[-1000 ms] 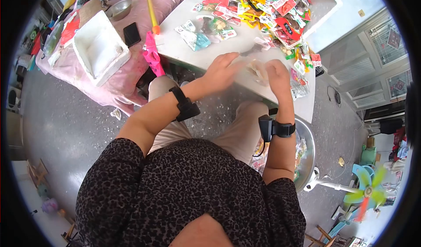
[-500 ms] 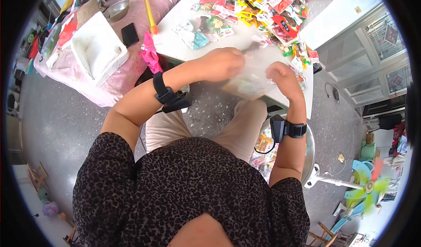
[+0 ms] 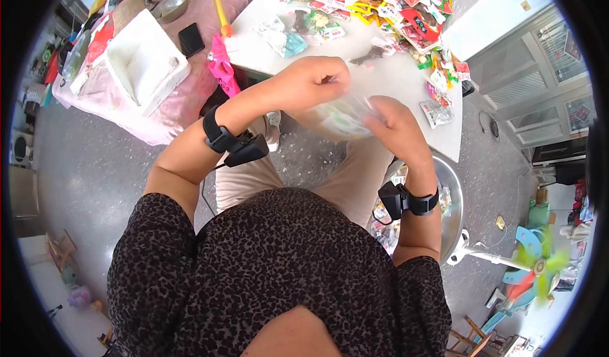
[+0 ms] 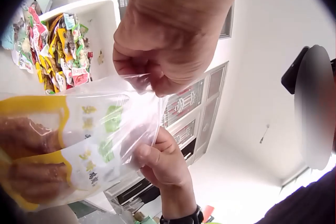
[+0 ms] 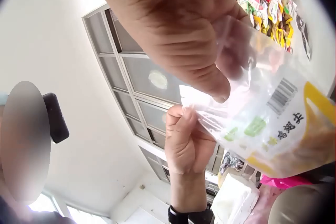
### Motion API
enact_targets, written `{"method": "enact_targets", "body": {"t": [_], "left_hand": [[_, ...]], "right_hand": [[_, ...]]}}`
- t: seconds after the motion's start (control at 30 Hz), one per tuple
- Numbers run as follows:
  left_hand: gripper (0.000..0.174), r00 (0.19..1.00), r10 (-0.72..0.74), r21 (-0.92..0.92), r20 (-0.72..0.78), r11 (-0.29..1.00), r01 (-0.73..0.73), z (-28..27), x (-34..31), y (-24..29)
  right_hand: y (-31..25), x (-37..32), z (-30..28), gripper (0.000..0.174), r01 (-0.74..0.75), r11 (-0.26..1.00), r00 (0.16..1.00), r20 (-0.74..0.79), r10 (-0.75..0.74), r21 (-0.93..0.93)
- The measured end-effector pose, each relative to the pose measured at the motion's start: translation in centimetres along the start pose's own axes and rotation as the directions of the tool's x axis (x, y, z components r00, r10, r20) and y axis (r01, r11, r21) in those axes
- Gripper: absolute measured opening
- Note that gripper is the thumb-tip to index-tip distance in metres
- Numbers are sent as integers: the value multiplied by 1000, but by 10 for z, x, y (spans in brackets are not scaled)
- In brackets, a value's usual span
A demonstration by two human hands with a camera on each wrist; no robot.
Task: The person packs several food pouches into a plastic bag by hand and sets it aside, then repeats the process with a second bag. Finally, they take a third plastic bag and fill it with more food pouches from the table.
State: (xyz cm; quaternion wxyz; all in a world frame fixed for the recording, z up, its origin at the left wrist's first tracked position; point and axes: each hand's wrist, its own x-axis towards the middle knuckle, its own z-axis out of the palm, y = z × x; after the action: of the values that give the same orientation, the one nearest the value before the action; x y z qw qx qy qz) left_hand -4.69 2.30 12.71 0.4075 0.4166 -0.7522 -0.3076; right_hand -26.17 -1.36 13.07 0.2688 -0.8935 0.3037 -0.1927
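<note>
Between both hands, in front of the table edge, hangs a clear plastic food bag (image 3: 339, 116) with yellow borders, green marks and printed characters. In the left wrist view the printed bag (image 4: 86, 142) shows brown food pictured or packed behind yellow edging. My left hand (image 3: 320, 81) pinches the bag's upper edge between thumb and curled fingers. My right hand (image 3: 399, 125) grips the same edge a short way off, its thumb lying on the film in the right wrist view. Part of the right hand's fingers (image 5: 233, 56) shows through the clear film.
A heap of small colourful snack packets (image 3: 406, 14) lies on the white table (image 3: 254, 46), with loose packets nearer. A metal basin (image 3: 451, 198) of packets stands below my right arm. Left, a pink-covered surface (image 3: 149, 132) bears a white foam box (image 3: 136, 52) and a phone (image 3: 191, 40).
The bag has come up between the hands and is stretched at its edge. My right hand has moved in and down onto it, while the left has drawn slightly left of the bag.
</note>
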Motion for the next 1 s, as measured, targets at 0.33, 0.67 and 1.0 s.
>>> {"method": "enact_targets", "body": {"t": [0.33, 0.67, 1.0], "left_hand": [[29, 979, -185, -406, 84, 891, 203, 5, -40, -42], [27, 845, -531, 148, -72, 832, 535, -26, -118, -185], [27, 851, -505, 544, -142, 679, 493, -22, -130, -206]], "right_hand": [[-3, -38, 15, 15, 36, 998, 998, -52, -38, -42], [94, -198, -24, 7, -448, 692, 698, -263, 666, 566], [187, -323, 6, 13, -842, 540, 457, -532, 713, -1]]}}
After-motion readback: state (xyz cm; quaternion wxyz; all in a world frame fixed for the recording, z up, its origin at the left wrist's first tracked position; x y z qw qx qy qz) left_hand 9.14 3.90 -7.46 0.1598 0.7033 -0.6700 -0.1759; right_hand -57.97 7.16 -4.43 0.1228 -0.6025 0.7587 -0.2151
